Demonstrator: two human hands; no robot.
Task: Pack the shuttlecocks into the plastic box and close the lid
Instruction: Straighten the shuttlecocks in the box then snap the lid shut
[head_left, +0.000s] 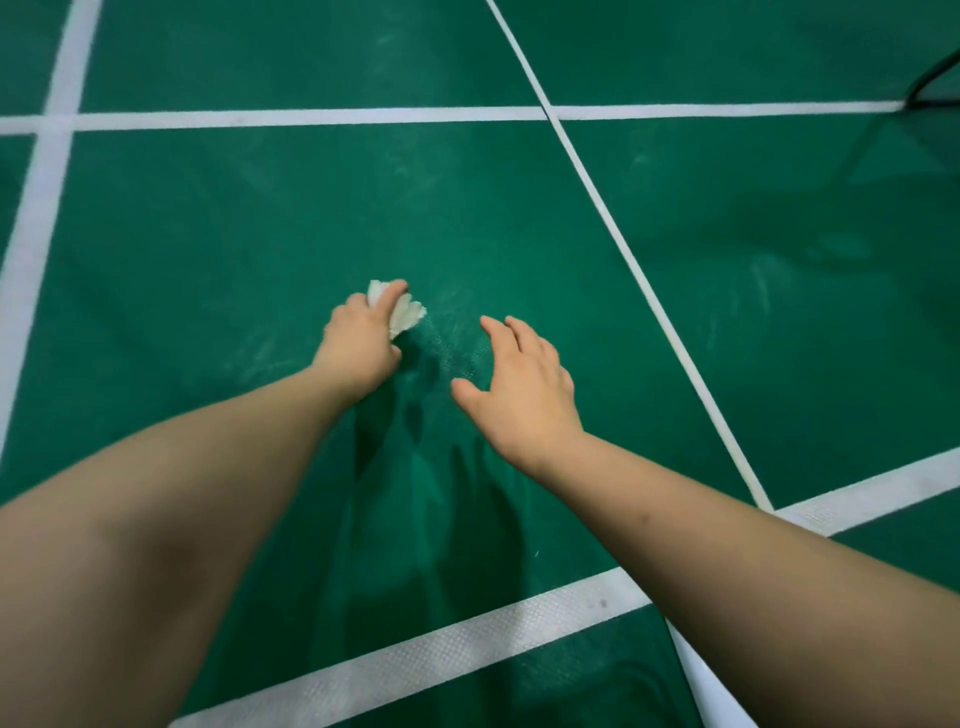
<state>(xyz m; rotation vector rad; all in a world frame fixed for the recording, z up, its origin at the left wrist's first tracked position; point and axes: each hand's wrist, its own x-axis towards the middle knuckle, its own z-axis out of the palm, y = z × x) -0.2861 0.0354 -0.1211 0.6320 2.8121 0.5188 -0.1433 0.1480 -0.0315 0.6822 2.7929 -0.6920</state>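
Observation:
My left hand (358, 345) grips white feathered shuttlecocks (406, 314) low over the green court floor (260, 249), fingers curled round them so that only feather tips show on either side of a finger. How many it holds I cannot tell. My right hand (522, 384) hovers to the right of it, fingers spread and relaxed, holding nothing. The plastic box is not in view.
White court lines (311, 115) cross the floor at the back, along the left, diagonally at the right and near my body. A dark stand base and cable (930, 83) sit at the top right corner. A white edge (696, 680) shows at the bottom right.

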